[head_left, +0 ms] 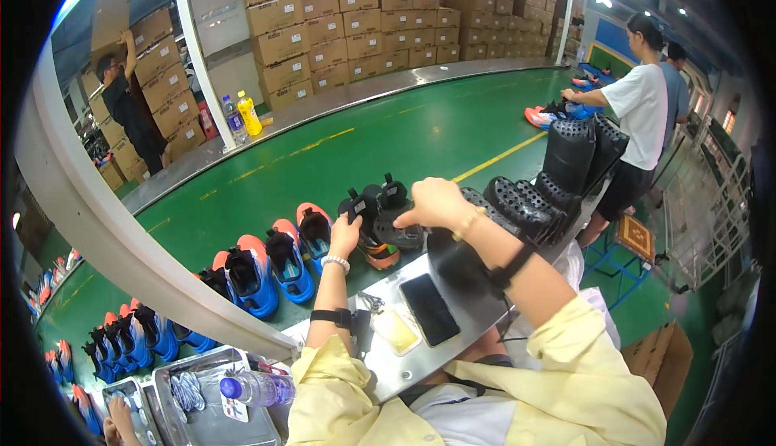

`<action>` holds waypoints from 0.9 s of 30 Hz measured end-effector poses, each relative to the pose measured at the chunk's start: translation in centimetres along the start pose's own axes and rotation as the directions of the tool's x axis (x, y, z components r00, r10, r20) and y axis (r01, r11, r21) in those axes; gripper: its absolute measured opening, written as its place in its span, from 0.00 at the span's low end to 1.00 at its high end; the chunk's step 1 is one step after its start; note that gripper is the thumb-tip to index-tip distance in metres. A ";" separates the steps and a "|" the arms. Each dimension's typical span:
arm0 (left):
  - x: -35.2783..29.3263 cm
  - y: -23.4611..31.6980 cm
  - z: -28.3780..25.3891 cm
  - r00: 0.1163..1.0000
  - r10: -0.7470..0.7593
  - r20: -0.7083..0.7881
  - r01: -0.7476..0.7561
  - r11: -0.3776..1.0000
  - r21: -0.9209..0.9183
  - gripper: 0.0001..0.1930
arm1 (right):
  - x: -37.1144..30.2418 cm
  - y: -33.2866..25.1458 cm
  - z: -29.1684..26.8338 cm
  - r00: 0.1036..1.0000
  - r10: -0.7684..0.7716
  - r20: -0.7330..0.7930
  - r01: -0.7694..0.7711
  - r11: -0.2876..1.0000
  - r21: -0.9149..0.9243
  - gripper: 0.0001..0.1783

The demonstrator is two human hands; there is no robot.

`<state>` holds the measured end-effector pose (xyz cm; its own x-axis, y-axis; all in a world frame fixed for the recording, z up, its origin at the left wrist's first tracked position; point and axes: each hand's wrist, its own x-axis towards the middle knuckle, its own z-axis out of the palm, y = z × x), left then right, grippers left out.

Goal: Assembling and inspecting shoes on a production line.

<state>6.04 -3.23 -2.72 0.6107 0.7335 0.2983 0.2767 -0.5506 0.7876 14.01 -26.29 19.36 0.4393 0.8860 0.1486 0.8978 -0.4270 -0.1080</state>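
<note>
Just right of the row of blue-and-orange sneakers, a pair of dark shoes (394,234) with pull tabs sits at the belt's near edge, a patch of orange showing low on its sole. My left hand (346,234) pinches the left upper edge of one shoe, near its pull tab. From the right, my right hand (437,203) is closed with its thumb against the dark shoe; the other fingertips are partly hidden. Beside my right forearm stand several black perforated boot-shaped pieces (517,202).
A phone (429,308) lies on the metal ledge (388,375) before me. Sneakers (252,272) line the green belt (323,163). At lower left, a metal tray (171,410) holds laces and a bottle (259,387). A white post (162,260) crosses the left side. Co-workers (638,110) stand farther off.
</note>
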 end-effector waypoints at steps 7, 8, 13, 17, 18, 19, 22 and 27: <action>-0.7 1.9 -1.5 0.981 -0.154 0.115 0.152 0.988 0.029 0.34 | 8.3 -0.7 9.4 0.988 0.112 0.104 -0.121 0.989 0.083 0.30; -0.7 2.1 -1.4 0.983 -0.155 0.096 0.152 0.987 0.043 0.34 | 8.4 -1.1 10.7 0.989 0.128 0.080 -0.134 0.988 0.079 0.29; -1.1 2.4 -2.4 0.984 -0.169 0.059 0.166 0.985 0.045 0.32 | 8.4 -4.3 16.0 0.987 0.160 -0.011 -0.159 0.983 0.087 0.24; -1.5 3.4 -2.9 0.986 -0.157 0.052 0.156 0.988 0.024 0.29 | 9.1 -5.2 20.4 0.978 0.193 -0.074 -0.191 0.981 0.041 0.14; -1.8 3.3 -3.1 0.985 -0.165 0.049 0.165 0.986 0.013 0.28 | 9.4 -5.5 20.8 0.981 0.186 -0.055 -0.184 0.982 0.045 0.13; -1.9 2.9 -3.1 0.985 -0.165 0.047 0.164 0.986 0.016 0.28 | 9.7 -6.0 21.3 0.981 0.185 -0.057 -0.182 0.982 0.048 0.13; -2.4 2.9 -2.2 0.994 -0.109 0.019 0.110 0.993 -0.033 0.26 | 11.0 -5.8 22.1 0.978 0.207 -0.021 -0.203 0.972 0.119 0.16; -2.6 2.7 -0.5 0.989 -0.119 -0.086 0.116 0.992 -0.041 0.22 | 10.3 -4.9 20.3 0.973 0.229 0.027 -0.225 0.913 0.339 0.18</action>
<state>4.85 -6.43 -1.09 0.5075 0.8252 0.2479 0.3146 -0.4453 0.8383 13.50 -11.44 1.44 0.6322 0.7692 0.0929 0.7104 -0.5277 -0.4656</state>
